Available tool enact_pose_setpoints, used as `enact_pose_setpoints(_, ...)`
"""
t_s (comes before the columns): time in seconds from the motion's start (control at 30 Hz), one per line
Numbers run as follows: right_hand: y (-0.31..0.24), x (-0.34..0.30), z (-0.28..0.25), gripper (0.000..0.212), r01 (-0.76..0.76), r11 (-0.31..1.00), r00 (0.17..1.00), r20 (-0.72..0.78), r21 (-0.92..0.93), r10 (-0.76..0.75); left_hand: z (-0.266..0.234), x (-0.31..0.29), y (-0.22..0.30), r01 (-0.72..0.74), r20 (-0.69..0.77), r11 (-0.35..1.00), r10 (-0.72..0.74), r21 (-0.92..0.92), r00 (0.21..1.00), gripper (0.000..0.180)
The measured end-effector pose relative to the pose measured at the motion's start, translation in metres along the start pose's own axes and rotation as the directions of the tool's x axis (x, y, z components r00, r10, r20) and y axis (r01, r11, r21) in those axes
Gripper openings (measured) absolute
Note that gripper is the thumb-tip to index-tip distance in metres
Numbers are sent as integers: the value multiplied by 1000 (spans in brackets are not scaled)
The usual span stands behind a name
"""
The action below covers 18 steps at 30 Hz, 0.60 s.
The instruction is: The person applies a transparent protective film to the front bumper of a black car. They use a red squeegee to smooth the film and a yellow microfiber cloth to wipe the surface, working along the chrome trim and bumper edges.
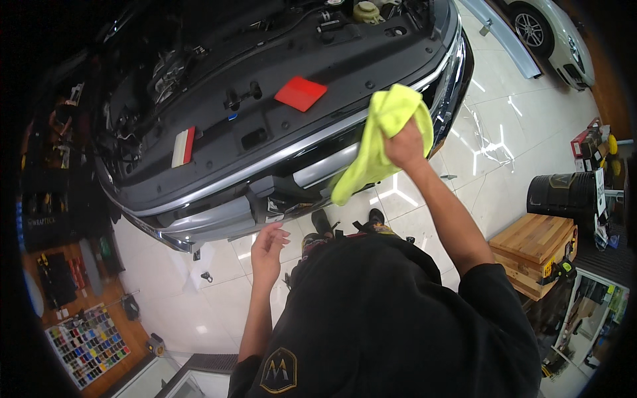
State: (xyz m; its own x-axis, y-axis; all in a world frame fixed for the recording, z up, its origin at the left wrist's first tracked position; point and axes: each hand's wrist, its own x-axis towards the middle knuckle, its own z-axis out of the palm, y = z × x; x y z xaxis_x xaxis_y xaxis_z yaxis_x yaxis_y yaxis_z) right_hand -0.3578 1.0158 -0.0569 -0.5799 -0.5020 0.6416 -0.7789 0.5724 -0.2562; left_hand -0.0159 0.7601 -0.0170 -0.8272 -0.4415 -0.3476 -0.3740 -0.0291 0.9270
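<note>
A bright yellow-green microfibre cloth (393, 126) is bunched in my right hand (405, 142), its loose end hanging over the silver and black front of the car (328, 166). The cloth covers the right part of the trim there. My left hand (269, 243) is held low before the bumper with loosely bent fingers apart and nothing seen in them. On the black panel behind the grille lie a red squeegee card (300, 93) and a red and cream squeegee (183, 146). A small blue piece (232, 116) lies between them.
The engine bay (219, 40) is uncovered beyond the panel. Wooden boxes (534, 249) and a black drum (561, 192) stand at the right. A light-coloured car (557, 40) and a long blue-grey part (507, 36) are at the far right. Colour samples (89, 345) are at the lower left.
</note>
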Motion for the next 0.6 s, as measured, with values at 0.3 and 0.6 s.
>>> enact_pose_setpoints(0.3, -5, -19, -86, 33, -841, 438, 520, 249, 318, 817, 29, -3, 13, -12, 106, 1000, 13, -10, 994, 30)
enact_pose_setpoints(0.6, -47, -21, -9, 48, -438, 825, 895, 95, 355, 435, 80, -10, 35, 5, 168, 989, -30, 147, 985, 31)
